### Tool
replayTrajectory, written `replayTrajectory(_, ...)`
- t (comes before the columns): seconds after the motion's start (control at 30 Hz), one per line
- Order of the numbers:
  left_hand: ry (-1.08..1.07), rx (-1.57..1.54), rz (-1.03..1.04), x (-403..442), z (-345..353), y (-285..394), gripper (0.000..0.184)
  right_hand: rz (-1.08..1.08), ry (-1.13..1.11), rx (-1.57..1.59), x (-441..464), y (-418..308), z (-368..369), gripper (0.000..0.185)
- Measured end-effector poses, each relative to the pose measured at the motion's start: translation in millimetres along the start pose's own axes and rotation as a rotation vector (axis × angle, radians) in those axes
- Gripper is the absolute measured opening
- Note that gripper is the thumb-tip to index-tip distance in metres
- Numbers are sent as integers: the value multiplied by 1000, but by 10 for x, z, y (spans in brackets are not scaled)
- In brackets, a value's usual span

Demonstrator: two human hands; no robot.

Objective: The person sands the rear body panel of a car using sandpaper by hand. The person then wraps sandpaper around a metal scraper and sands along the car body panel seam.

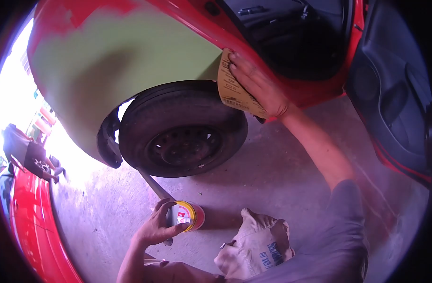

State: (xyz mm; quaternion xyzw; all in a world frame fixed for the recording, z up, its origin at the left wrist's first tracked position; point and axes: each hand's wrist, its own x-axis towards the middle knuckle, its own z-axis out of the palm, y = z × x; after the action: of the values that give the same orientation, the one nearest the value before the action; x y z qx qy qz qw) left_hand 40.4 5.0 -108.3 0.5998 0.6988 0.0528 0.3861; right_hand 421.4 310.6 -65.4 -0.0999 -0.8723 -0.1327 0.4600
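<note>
In the head view, the right hand [258,87] is lying flat on the sandpaper [232,87], its fingers stretching out close together and its palm side facing the sheet rather than closing round it. The sandpaper is resting against the rear edge of the fender [131,52], just beside the red sill [296,89] and above the right part of the wheel [183,127]; its printed side is showing, and its lower end is reaching down beside the tyre. The fender is showing a dull green coat, with red paint showing at its upper left. The left hand [159,225] is reaching to the can [191,217], its thumb and fingers standing apart at the top; whether they are clamping it, the view is not showing clearly. The can is standing on the floor [296,160], below the wheel in the view, showing a yellow rim. A bar [154,185] is running from near the bottom of the wheel toward the left hand, where part of it is being hidden. A pale bag [256,247] with blue print is lying to the right of the can. The door [390,94] is standing open at the right. At the far left, a red panel [32,221] is curving along the edge, and another person [25,148] is showing beyond it.
</note>
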Motion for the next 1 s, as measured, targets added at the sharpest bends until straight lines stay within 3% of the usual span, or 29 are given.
replayTrajectory(0.17, -80, -15, -39, -9, -49, 57, 119, -83, 52, 155, 626, -70, -97, 86)
replayTrajectory(0.27, -66, -20, -14, -20, -37, 110, 134, -122, 143, 127, 1229, -213, -15, 72)
replayTrajectory(0.43, -92, 23, 50, 89, -27, 73, 132, -201, 231, -298, 2155, -393, 103, 76)
replayTrajectory(0.53, -96, 86, 87, 32, -59, 85, 132, -56, 154, -465, 1972, -493, 231, 81)
replayTrajectory(0.7, -38, 44, 136, -98, -119, 31, 138, 197, 56, -635, 417, -377, 617, 75)
replayTrajectory(0.8, -46, 9, 137, -155, -179, 79, 138, 255, 81, -628, 360, -314, 718, 77)
replayTrajectory(0.93, -62, 32, 138, -186, -194, 87, 138, 117, 362, -348, 1760, -537, 797, 87)
replayTrajectory(1.0, -68, 48, 155, -175, -180, 74, 137, 129, 302, -426, 2391, -637, 881, 93)
